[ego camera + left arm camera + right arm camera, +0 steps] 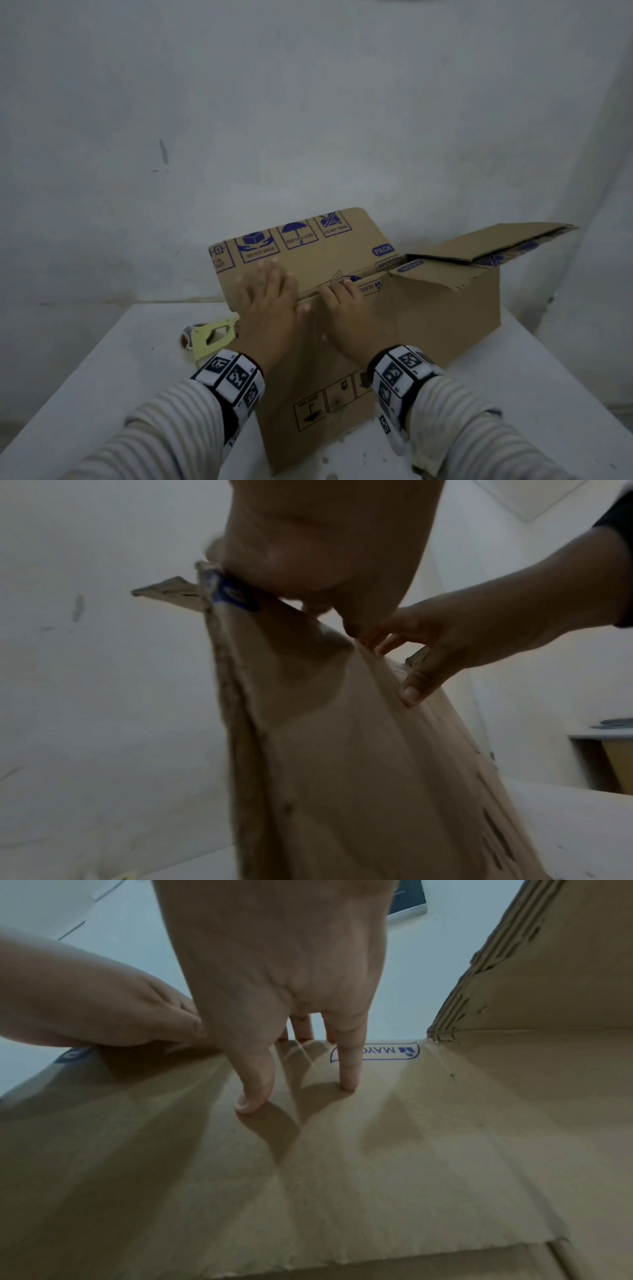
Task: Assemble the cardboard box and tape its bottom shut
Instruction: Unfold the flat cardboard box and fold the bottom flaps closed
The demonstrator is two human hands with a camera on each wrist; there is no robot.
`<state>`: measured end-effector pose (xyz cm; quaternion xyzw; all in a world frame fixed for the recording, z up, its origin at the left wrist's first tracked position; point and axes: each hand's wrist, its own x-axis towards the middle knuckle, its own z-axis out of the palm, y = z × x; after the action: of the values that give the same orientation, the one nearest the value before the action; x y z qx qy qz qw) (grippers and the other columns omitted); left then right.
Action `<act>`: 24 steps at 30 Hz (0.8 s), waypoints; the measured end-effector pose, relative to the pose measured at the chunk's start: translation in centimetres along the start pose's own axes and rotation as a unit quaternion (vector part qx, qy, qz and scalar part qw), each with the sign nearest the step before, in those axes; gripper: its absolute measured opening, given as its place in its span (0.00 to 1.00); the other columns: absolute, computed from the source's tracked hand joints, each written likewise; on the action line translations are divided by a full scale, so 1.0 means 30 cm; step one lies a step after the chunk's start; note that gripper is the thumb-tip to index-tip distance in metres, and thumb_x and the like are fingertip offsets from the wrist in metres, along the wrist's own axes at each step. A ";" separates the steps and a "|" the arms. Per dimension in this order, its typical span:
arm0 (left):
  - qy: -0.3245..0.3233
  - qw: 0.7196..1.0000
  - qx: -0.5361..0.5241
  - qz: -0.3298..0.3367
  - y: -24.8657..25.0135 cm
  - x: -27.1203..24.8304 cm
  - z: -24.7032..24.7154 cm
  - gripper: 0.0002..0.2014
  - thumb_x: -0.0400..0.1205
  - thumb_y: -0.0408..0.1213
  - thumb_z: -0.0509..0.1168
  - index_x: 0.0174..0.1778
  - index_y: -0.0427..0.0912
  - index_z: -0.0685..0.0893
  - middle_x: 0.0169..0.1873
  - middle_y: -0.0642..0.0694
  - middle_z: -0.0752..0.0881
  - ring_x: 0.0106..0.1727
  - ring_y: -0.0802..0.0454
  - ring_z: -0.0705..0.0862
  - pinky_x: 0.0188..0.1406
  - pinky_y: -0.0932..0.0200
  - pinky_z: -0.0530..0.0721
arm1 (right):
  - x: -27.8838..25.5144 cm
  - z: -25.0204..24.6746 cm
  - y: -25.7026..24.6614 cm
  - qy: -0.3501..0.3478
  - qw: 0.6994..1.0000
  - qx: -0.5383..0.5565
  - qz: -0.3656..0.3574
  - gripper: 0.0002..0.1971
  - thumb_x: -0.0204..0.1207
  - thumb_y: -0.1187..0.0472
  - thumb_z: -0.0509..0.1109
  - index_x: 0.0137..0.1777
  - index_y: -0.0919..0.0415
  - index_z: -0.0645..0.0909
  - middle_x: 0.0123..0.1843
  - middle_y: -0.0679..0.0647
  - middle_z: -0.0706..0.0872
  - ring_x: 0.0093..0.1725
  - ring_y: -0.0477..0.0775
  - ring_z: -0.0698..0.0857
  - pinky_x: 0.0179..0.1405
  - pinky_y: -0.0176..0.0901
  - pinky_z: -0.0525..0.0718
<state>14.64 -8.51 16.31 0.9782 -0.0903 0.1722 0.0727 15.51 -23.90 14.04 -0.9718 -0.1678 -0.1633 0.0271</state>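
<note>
— What is seen of the room?

— A plain white wall is seen behind a white table, on which a cardboard box is set near the far edge, against the wall.

— How is the box arranged?

— It is laid on its side, with blue handling symbols printed along the far flap. That flap is folded over towards the near flap, and a narrow gap is left between the two edges. At the box's right end a side flap is left raised and open.

— And the hands?

— The left hand is laid flat on the far flap, fingers straight and spread; nothing is gripped. The right hand is placed on the near flap just beside the left, its thumb and little finger pressed tip-down on the cardboard, its other fingertips at the flap's edge. Whether that edge is hooked by them cannot be told. Marker-printed bands are worn on both wrists, over striped sleeves.

— Anything else by the box?

— A tape dispenser with a pale green handle is seen lying just left of the box, untouched.
</note>
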 end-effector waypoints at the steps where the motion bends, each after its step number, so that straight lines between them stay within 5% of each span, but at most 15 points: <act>1: -0.019 0.999 0.021 0.026 0.017 0.000 0.003 0.31 0.85 0.55 0.47 0.83 0.47 0.52 0.85 0.42 0.43 0.84 0.41 0.36 0.78 0.35 0.33 | -0.006 0.001 0.001 0.006 1.000 -0.009 -0.008 0.39 0.65 0.53 0.77 0.76 0.60 0.66 0.73 0.57 0.73 0.75 0.61 0.69 0.83 0.53 0.57; 6: -0.056 0.997 0.028 0.045 0.058 0.020 0.028 0.33 0.84 0.57 0.50 0.83 0.49 0.50 0.85 0.48 0.50 0.86 0.45 0.45 0.81 0.35 0.45 | -0.044 -0.046 0.013 0.029 0.999 0.025 0.014 0.31 0.74 0.58 0.68 0.77 0.55 0.65 0.77 0.54 0.70 0.79 0.59 0.65 0.81 0.54 0.57; 10: -0.063 0.997 0.015 0.040 0.036 0.033 0.032 0.33 0.84 0.58 0.51 0.83 0.50 0.53 0.84 0.49 0.53 0.85 0.45 0.50 0.79 0.35 0.53 | -0.066 -0.119 0.092 0.079 0.975 -0.033 0.207 0.25 0.76 0.60 0.60 0.74 0.53 0.66 0.79 0.59 0.66 0.82 0.64 0.57 0.78 0.65 0.51; 14: -0.044 0.998 0.026 0.040 0.017 0.041 0.047 0.32 0.83 0.59 0.52 0.81 0.52 0.56 0.83 0.51 0.57 0.83 0.46 0.57 0.75 0.38 0.61 | -0.113 -0.126 0.175 0.035 0.942 -0.048 0.329 0.23 0.76 0.64 0.55 0.73 0.59 0.65 0.78 0.66 0.64 0.73 0.69 0.67 0.68 0.62 0.68; 18: -0.035 0.998 0.029 0.044 0.046 0.035 0.050 0.30 0.83 0.58 0.52 0.80 0.52 0.58 0.81 0.51 0.62 0.79 0.46 0.64 0.70 0.39 0.66 | -0.163 -0.077 0.239 0.011 0.943 -0.002 0.334 0.26 0.80 0.65 0.53 0.79 0.58 0.57 0.79 0.65 0.62 0.72 0.66 0.70 0.64 0.56 0.75; 24: -0.039 0.999 0.010 -0.021 0.172 0.043 0.052 0.21 0.83 0.49 0.50 0.71 0.49 0.66 0.71 0.48 0.73 0.70 0.44 0.72 0.63 0.37 0.68 | -0.180 -0.020 0.304 -0.016 0.953 0.055 0.297 0.30 0.81 0.69 0.50 0.83 0.53 0.52 0.83 0.68 0.55 0.79 0.70 0.60 0.73 0.56 0.69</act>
<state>15.29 -13.98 15.88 0.9865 -0.0709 0.1336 0.0627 13.57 -34.27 12.85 -0.9772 0.1188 -0.1230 0.1255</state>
